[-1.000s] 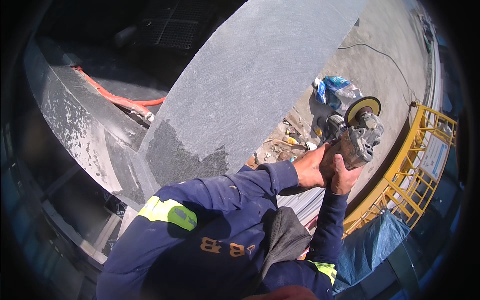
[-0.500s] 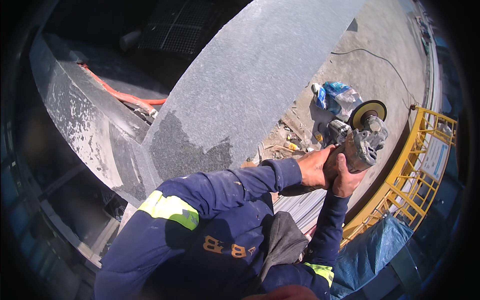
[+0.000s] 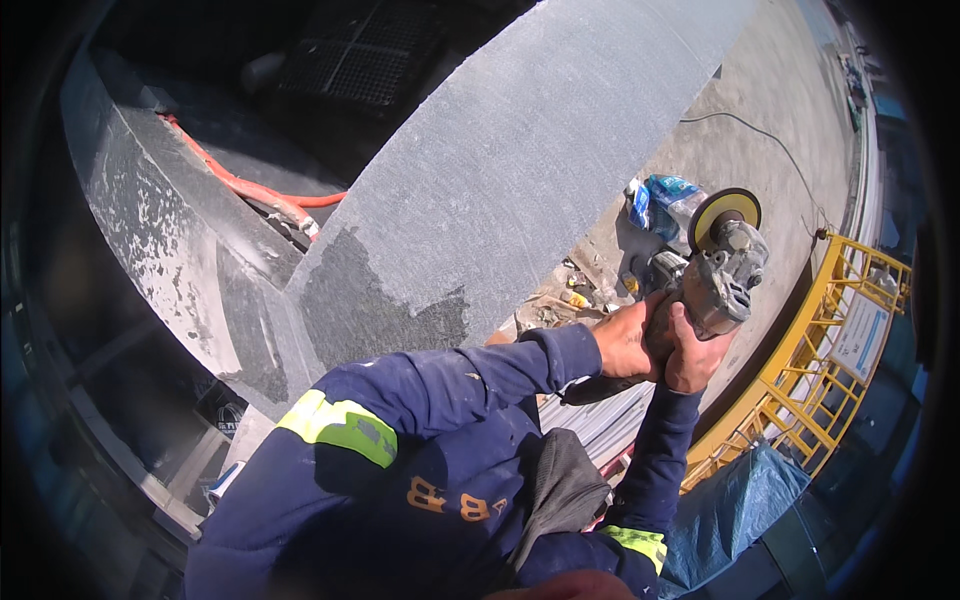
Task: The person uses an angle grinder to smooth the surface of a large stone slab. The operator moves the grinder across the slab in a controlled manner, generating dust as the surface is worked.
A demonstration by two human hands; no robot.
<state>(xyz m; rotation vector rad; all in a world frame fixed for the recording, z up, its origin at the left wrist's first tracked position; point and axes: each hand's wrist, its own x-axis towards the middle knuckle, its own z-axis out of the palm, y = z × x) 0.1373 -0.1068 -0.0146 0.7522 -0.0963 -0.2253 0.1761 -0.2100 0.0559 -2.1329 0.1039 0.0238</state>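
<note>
My left hand [image 3: 630,340] and my right hand [image 3: 697,358] are wrapped round the body of a dusty grey angle grinder [image 3: 722,278], held out to the right of my torso. Its round disc [image 3: 712,212], black with a yellow face, faces up at the far end. Left of the tool lies a long, pale grey stone surface [image 3: 500,180] with a darker, ragged patch [image 3: 390,310] at its near end; I cannot see the disc touching it. Beyond the grinder, on the ground, sit crumpled blue-and-clear plastic packages [image 3: 662,200], partly hidden by the tool.
Orange hose [image 3: 240,185] runs along a flaking grey ledge [image 3: 165,240] at left, beside a dark recess. Debris [image 3: 578,290] litters the concrete floor [image 3: 760,120], crossed by a thin cable. A yellow metal frame [image 3: 805,390] and blue tarp [image 3: 735,515] are at right.
The grinder shifted slightly right and down by half a second ago, then back up and left, still gripped in both hands. The surroundings shift slightly in the picture.
</note>
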